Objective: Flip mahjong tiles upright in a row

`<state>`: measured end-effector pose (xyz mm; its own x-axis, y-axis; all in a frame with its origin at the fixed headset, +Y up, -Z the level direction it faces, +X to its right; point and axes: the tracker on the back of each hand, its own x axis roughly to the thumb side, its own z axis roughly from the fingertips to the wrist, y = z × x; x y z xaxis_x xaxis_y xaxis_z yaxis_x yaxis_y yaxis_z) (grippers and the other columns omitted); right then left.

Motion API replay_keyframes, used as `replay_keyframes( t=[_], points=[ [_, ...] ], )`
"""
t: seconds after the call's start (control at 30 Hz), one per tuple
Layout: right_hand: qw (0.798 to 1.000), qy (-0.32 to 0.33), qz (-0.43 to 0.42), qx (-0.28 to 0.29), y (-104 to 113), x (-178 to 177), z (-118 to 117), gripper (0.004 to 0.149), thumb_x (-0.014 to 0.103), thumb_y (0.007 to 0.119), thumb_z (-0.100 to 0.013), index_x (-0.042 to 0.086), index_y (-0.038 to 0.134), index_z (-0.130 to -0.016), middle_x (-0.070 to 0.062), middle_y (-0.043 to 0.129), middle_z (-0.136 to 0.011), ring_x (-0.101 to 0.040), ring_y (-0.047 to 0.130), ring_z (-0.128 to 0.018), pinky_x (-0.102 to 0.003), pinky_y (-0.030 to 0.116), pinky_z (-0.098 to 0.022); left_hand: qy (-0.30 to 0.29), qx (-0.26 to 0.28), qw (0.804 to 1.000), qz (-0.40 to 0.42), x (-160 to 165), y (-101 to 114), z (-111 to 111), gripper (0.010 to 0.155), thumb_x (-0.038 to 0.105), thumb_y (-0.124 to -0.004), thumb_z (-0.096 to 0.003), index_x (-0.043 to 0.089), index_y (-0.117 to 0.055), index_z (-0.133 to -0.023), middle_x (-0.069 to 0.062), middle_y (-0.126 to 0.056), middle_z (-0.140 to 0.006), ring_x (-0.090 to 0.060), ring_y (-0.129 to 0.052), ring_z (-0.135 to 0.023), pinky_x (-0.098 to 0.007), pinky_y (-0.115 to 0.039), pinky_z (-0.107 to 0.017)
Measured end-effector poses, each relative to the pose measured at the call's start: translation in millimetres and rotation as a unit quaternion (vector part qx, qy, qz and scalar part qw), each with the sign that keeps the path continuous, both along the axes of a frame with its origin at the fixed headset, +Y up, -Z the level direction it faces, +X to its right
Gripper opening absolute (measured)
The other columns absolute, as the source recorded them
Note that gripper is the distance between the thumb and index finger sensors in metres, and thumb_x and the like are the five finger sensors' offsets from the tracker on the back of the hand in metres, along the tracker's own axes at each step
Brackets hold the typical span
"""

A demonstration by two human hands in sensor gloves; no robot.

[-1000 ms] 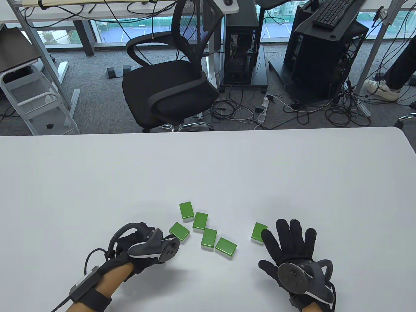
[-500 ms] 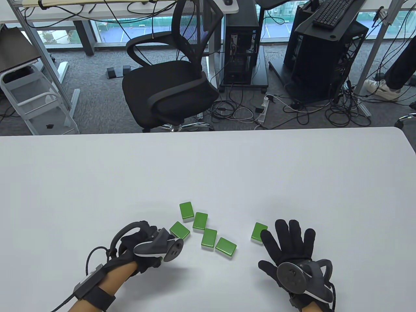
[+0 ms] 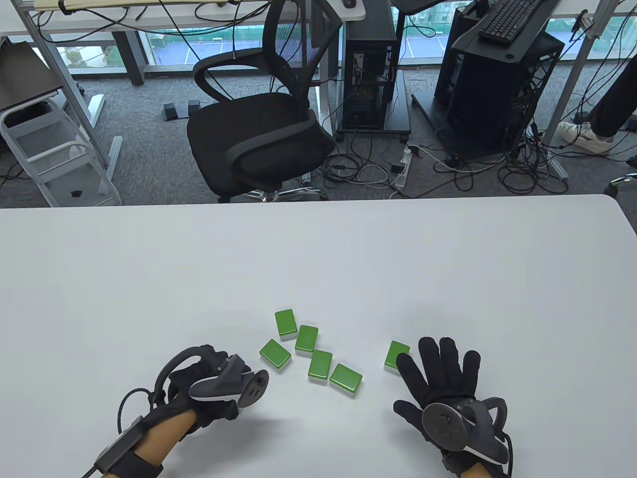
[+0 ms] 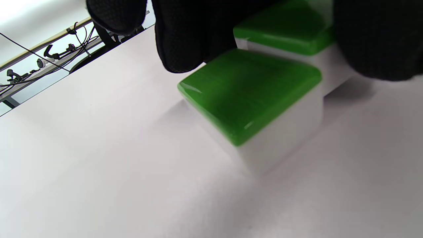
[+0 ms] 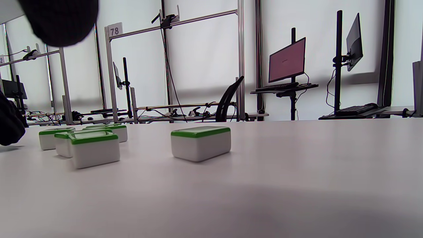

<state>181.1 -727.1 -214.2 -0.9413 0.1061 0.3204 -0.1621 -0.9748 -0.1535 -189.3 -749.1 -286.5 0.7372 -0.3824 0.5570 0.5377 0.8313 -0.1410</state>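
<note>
green tiles [image 3: 319, 366] flat between hands

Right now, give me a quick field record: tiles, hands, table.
tiles: six green-backed mahjong tiles, all lying flat, none upright
cluster: five tiles bunched at centre
lone tile: apart, to the right
left hand: beside the leftmost tile, grip not clear
right hand: fingers spread, beside the lone tile, holding nothing
table: white

The white table [image 3: 318, 259] carries six green-backed mahjong tiles lying flat near its near edge; five cluster [image 3: 308, 348] left of centre; one tile [image 3: 395, 354] lies apart, right.
</note>
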Motion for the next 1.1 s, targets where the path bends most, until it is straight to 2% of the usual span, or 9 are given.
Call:
replay_keyframes(
  t=[0.27, 0.4, 0.5, 0.6, 0.67, 0.83, 1.0, 1.1],
  points=[
    [1.000, -0.001, 0.001, -0.003, -1, -1, 0, 0.085, 0.059, 0.067, -0.045, 0.044, 0.003, -0.099, 0.000, -0.009, -0.111, -0.038, -0.009, -0.098, -0.069, 0.006, -0.068, 0.020, -0.015, 0.999, 0.022, -7, -6, 0, 0.086, 0.063, -0.087, -0.0212, 0.027, -0.066, -0.096, 0.000, -0.079, -0.099, -0.024, -0.094, -0.084, -0.054, -0.073, -0.068],
    [1.000, -0.001, 0.001, -0.003, -1, -1, 0, 0.085, 0.059, 0.067, -0.045, 0.044, 0.003, -0.099, 0.000, -0.009, -0.111, -0.038, -0.009, -0.098, -0.069, 0.006, -0.068, 0.026, -0.019, 0.999, 0.023, -9, -6, 0, 0.086, 0.063, -0.087, -0.0220, 0.028, -0.064, -0.098, 0.001, -0.077, -0.101, -0.024, -0.092, -0.086, -0.056, -0.072, -0.069],
    [1.000, -0.001, 0.002, -0.004, -1, 0, 0, 0.085, 0.059, 0.067, -0.045, 0.044, 0.003, -0.099, 0.000, -0.009, -0.111, -0.038, -0.009, -0.098, -0.069, 0.006, -0.068, 0.038, -0.046, 0.998, 0.021, -10, -1, -1, 0.091, 0.066, -0.083, -0.0220, 0.031, -0.057, -0.101, 0.002, -0.072, -0.106, -0.025, -0.088, -0.093, -0.058, -0.068, -0.072],
    [1.000, -0.001, -0.001, -0.004, -1, 0, 0, 0.085, 0.059, 0.067, -0.045, 0.044, 0.003, -0.099, 0.000, -0.009, -0.111, -0.038, -0.009, -0.098, -0.069, 0.006, -0.068, 0.064, -0.063, 0.994, 0.061, -8, 11, -6, 0.091, 0.065, -0.084, -0.0235, 0.031, -0.055, -0.102, 0.001, -0.070, -0.108, -0.026, -0.087, -0.093, -0.058, -0.070, -0.071],
    [1.000, -0.001, -0.003, -0.004, -1, 0, 0, 0.085, 0.059, 0.067, -0.045, 0.044, 0.003, -0.099, 0.000, -0.009, -0.111, -0.038, -0.009, -0.098, -0.069, 0.006, -0.068, 0.072, -0.050, 0.993, 0.079, -5, 19, -8, 0.088, 0.061, -0.085, -0.0254, 0.030, -0.055, -0.102, 0.000, -0.070, -0.107, -0.026, -0.089, -0.091, -0.057, -0.071, -0.070],
    [1.000, 0.001, -0.010, 0.000, -1, 0, 0, 0.085, 0.059, 0.067, -0.045, 0.045, 0.003, -0.099, 0.000, -0.009, -0.111, -0.037, -0.010, -0.098, -0.069, 0.005, -0.068, 0.062, 0.031, 0.992, 0.109, 15, 31, -14, 0.085, 0.061, -0.083, -0.0271, 0.029, -0.056, -0.102, -0.002, -0.072, -0.106, -0.025, -0.092, -0.088, -0.055, -0.073, -0.067],
    [1.000, 0.004, -0.011, 0.006, 0, -1, 0, 0.085, 0.059, 0.067, -0.045, 0.045, 0.003, -0.099, 0.000, -0.009, -0.111, -0.037, -0.010, -0.098, -0.069, 0.005, -0.068, 0.061, 0.100, 0.985, 0.123, 40, 24, -21, 0.087, 0.064, -0.078, -0.0282, 0.029, -0.052, -0.103, -0.006, -0.072, -0.105, -0.027, -0.094, -0.085, -0.055, -0.075, -0.065],
    [1.000, 0.006, -0.017, 0.007, 0, -1, 0, 0.085, 0.059, 0.067, -0.045, 0.045, 0.004, -0.099, 0.001, -0.010, -0.111, -0.037, -0.010, -0.098, -0.069, 0.005, -0.068, 0.075, 0.097, 0.986, 0.112, 55, 16, -27, 0.087, 0.066, -0.077, -0.0285, 0.030, -0.051, -0.103, -0.007, -0.074, -0.104, -0.028, -0.095, -0.083, -0.055, -0.075, -0.064]
  ],
)
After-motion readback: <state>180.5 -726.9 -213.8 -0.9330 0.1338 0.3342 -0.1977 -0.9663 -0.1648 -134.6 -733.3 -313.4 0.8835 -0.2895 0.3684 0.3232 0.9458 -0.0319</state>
